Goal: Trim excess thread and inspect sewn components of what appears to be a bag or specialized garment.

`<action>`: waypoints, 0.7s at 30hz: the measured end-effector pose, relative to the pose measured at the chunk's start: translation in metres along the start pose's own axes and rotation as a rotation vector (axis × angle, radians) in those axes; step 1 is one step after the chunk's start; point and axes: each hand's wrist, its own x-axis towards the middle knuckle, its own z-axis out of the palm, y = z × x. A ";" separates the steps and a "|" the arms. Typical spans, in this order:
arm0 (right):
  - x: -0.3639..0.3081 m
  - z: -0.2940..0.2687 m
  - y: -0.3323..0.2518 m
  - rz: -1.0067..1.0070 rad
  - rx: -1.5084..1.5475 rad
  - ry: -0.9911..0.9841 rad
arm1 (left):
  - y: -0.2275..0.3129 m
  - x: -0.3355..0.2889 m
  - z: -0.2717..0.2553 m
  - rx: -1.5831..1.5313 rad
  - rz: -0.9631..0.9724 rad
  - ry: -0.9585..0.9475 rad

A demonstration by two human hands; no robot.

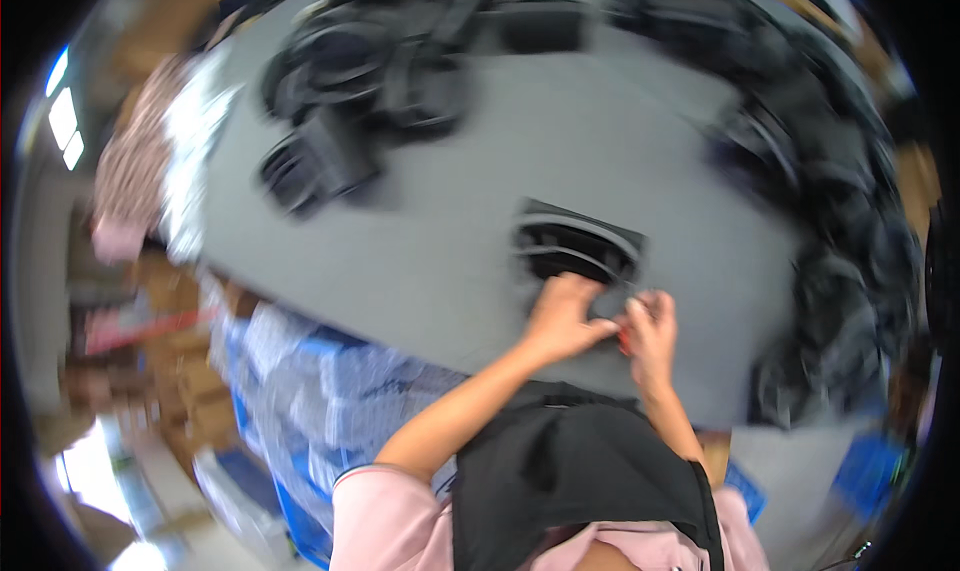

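On the grey table in front of me lies a black fabric pouch (580, 236) with a grey-edged opening. My left hand (568, 321) grips its near side, the fingers reaching over the edge into the opening and the thumb pointing right. My right hand (652, 333) is closed round a small tool with red handles (626, 337), which looks like a pair of snips. Its thin tip is close to the pouch's near right corner. Motion blur hides whether the tip touches the fabric.
Several black bags (345, 61) are heaped at the far left of the table (430, 231). More black bags (830, 161) line the right edge. Blue crates with clear plastic wrapping (340, 396) stand below the left edge, near cardboard boxes (190, 371).
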 end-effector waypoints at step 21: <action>0.020 0.025 0.000 0.224 0.084 -0.256 | 0.026 -0.003 -0.013 -0.058 -0.373 0.095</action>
